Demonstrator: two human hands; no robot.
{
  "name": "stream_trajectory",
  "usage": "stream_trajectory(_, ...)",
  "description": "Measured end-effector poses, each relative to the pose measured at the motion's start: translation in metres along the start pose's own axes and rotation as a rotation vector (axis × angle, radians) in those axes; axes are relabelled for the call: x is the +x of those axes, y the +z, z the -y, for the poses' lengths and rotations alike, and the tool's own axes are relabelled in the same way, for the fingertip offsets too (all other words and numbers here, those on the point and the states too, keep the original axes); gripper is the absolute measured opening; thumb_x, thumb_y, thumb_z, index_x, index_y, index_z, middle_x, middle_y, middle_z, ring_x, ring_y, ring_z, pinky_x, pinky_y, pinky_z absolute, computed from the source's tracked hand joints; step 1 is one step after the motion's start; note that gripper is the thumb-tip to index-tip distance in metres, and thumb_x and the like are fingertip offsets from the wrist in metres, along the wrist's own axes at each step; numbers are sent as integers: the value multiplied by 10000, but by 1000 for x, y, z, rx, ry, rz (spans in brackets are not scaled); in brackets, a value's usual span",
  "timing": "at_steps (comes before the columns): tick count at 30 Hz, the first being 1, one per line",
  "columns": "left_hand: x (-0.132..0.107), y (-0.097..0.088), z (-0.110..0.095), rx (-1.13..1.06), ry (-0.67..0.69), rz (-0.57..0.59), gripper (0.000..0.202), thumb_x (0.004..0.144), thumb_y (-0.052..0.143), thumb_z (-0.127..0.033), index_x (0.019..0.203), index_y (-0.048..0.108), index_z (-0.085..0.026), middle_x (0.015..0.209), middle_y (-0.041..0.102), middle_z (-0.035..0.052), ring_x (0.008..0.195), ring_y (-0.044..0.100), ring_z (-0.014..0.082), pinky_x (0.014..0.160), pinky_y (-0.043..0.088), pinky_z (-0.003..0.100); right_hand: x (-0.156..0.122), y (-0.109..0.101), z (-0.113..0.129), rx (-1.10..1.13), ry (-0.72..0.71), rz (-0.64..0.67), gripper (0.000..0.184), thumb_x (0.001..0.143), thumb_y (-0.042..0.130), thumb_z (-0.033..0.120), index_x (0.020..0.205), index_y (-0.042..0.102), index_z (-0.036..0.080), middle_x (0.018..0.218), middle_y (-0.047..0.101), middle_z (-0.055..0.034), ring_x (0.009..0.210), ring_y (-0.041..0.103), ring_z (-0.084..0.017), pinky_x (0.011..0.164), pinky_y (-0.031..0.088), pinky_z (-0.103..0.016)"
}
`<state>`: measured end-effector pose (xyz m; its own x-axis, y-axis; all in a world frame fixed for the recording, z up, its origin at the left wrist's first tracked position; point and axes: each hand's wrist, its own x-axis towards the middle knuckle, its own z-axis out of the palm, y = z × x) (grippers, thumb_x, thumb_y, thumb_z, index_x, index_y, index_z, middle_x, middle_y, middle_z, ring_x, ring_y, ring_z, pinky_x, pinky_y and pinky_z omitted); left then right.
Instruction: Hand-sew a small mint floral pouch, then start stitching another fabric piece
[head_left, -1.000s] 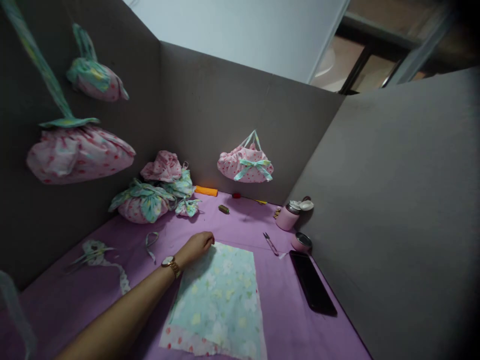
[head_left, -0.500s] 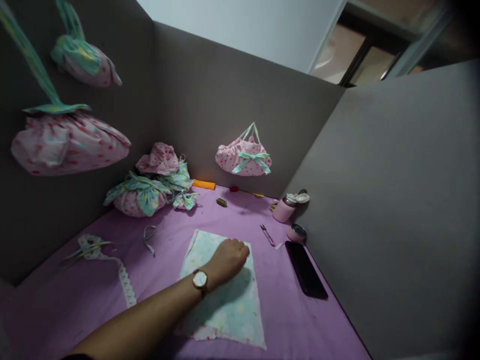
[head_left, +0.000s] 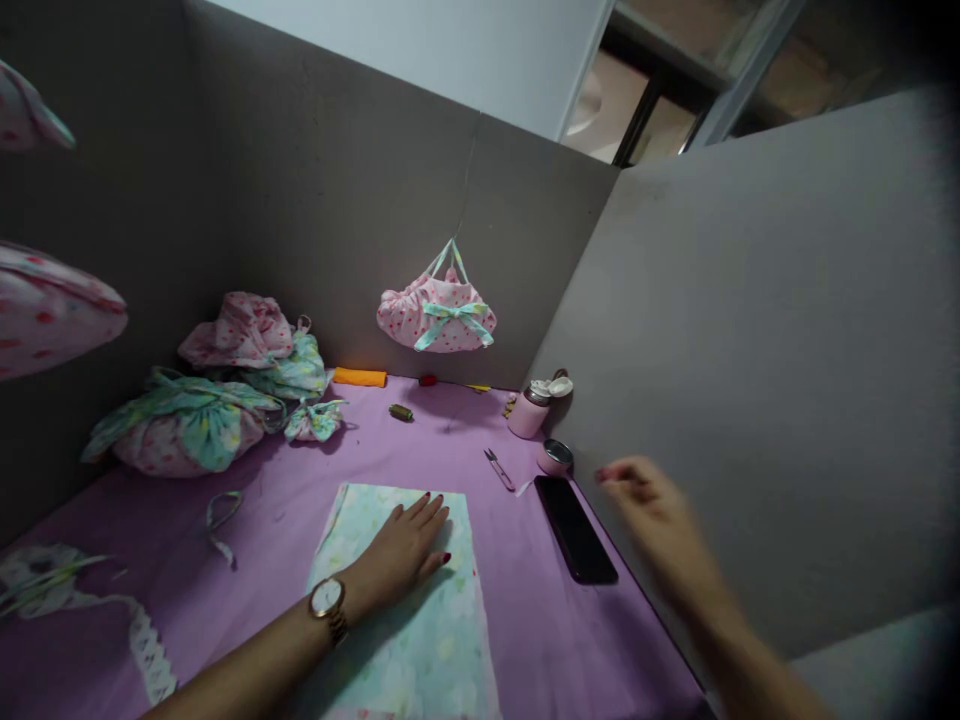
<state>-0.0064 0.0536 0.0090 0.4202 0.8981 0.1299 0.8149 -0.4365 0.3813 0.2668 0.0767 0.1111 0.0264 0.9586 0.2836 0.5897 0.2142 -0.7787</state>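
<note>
My left hand [head_left: 405,555], with a watch [head_left: 327,598] on its wrist, lies flat with fingers spread on a pale green patterned piece of cloth [head_left: 442,630]. The cloth rests on the purple table cover. Raised over the table's right edge is my right hand [head_left: 651,510], slightly blurred. Its fingers are curled in with the tips drawn together; whatever they may hold is too small to make out. Nearest to it is a black phone [head_left: 575,530]. Pink thread snips [head_left: 499,470] lie between the cloth and the phone.
A pink bottle [head_left: 529,410] and its cup-like lid [head_left: 556,457] stand by the right partition. Fabric pouches [head_left: 195,430] are heaped at left. A pink pouch with a bow [head_left: 442,315] hangs ahead. Lace trim [head_left: 150,650] and a thread spool [head_left: 401,412] lie on the table.
My left hand has gone from curled fingers to lying flat on the cloth. My right hand has come into view at the right. The whole view has shifted rightward.
</note>
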Motion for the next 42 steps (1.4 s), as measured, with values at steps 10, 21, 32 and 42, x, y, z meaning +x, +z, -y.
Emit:
stream_trajectory(10, -6, 23, 20, 129, -169, 25, 566, 911, 360, -438, 1382, 357, -124, 1468, 296, 160, 1350, 245, 346, 1034, 264, 618, 40, 155, -52, -111, 43, 328, 124, 773, 512, 137, 783, 631, 170, 655, 629, -6, 595, 558, -141, 548, 373, -226)
stream_trajectory(21, -9, -19, 84, 130, -483, -99, 427, 916, 300, -275, 1218, 547, -101, 1268, 557, 183, 1136, 517, 305, 940, 409, 419, 50, 165, -51, -381, -3, 495, 89, 761, 605, 248, 838, 629, 211, 729, 657, -21, 716, 591, -181, 584, 304, -244)
stream_trajectory(32, -5, -46, 99, -17, -728, -16, 324, 762, 495, -466, 777, 610, -163, 830, 667, 160, 775, 605, 340, 606, 350, 349, 66, 162, -47, -377, -4, 595, 103, 692, 665, 259, 641, 617, 184, 631, 636, -20, 618, 552, -164, 530, 264, -244)
stream_trajectory(42, -6, -41, 112, -499, -821, -70, 330, 647, 604, -514, 558, 498, -214, 465, 408, -55, 483, 407, 155, 494, 219, 267, 66, 159, -58, -168, 47, 602, 99, 725, 608, 218, 638, 621, 172, 587, 611, 12, 555, 515, -126, 509, 307, -212)
